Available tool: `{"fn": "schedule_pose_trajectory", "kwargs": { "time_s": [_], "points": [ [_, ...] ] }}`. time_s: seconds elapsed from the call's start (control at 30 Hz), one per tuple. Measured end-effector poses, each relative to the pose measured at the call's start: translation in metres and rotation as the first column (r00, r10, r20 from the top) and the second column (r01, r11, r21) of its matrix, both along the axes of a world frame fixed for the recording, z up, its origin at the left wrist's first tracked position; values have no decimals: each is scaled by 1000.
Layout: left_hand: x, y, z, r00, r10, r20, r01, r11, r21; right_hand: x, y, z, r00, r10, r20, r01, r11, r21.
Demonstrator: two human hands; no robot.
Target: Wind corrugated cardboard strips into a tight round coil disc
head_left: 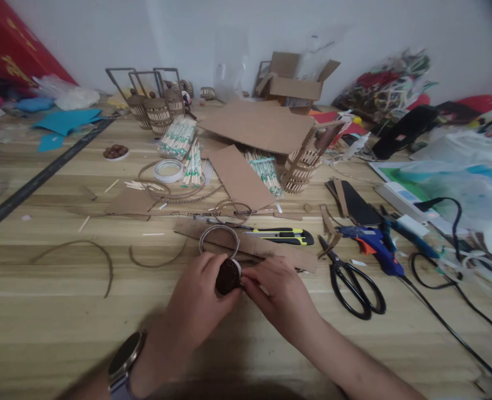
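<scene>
My left hand (200, 297), with a watch on its wrist, is wrapped round a small dark brown round piece (228, 276) with a white edge. Against the right side of that piece, my right hand (277, 289) is closed in a pinch; what lies between its fingertips is too small to make out. Just beyond my hands a round ring (219, 241) rests on a cardboard strip (287, 254). A yellow and black utility knife (283, 236) lies behind the strip.
Black-handled scissors (356, 289) and a blue glue gun (373, 247) with its cable lie at the right. Farther back are a slatted wooden bucket (300, 171), tape (168, 171), wrapped sticks (177, 137) and cardboard (258, 125). A curved brown strip (110, 266) lies left.
</scene>
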State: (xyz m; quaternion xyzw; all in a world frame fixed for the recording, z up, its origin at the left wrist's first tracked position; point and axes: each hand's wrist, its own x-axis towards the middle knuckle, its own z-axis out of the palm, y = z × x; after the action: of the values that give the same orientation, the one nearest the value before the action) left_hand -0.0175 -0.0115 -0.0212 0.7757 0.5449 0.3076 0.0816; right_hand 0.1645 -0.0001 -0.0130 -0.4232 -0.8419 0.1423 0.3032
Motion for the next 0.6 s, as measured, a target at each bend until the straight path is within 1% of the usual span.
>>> {"fn": "schedule_pose_trajectory", "kwargs": {
  "time_s": [0.17,0.4,0.6],
  "points": [
    [1,-2,1,1000,-16,2,16,1000,-12,-1,0,0,1000,-8,15,8,999,33],
    [4,-4,-2,1000,-12,3,12,1000,-6,-2,-1,0,999,-19,49,15,997,81],
    [4,-5,0,1000,-7,-13,7,1000,11,-3,-1,-2,998,-17,54,13,997,74]
  ]
}}
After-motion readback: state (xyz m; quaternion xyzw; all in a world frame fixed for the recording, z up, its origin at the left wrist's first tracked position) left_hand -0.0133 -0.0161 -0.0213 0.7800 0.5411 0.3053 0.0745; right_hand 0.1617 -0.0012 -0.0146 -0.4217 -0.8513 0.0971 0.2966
